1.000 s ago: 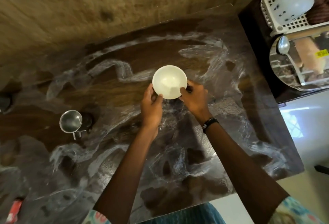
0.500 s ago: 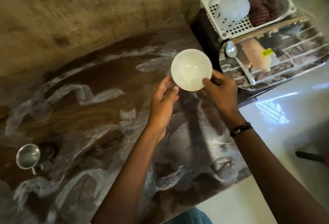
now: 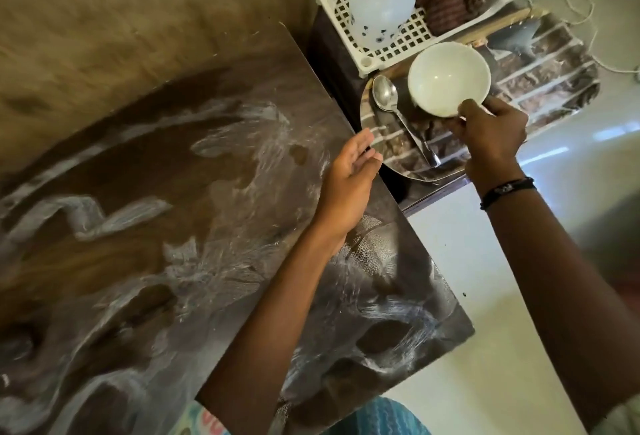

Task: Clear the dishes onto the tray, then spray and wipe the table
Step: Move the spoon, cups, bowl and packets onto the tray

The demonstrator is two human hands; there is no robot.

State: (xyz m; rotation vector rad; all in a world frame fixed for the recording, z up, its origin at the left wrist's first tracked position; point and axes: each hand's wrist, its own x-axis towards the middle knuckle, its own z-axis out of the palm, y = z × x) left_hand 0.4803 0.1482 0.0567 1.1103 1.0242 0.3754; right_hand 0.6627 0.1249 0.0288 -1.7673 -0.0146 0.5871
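Your right hand [image 3: 491, 137] pinches the bowl's [image 3: 449, 78] near rim, apparently just above the tray [image 3: 554, 67], beside the spoon [image 3: 398, 112]. Your left hand [image 3: 349, 178], fingers relaxed, hovers at the tabletop's [image 3: 173, 192] right edge.

The right hand [image 3: 491, 137] holds the round white ceramic bowl [image 3: 448, 78] by its near rim, above the shiny round steel tray [image 3: 561, 64] on the small stand just off the far right corner of the dark wooden table [image 3: 173, 213]. A steel spoon [image 3: 398, 112] lies on the tray's left part, beside the bowl. Behind the tray sits a white plastic lattice basket [image 3: 367, 60], and the left hand [image 3: 349, 182] hovers over the table's right edge.
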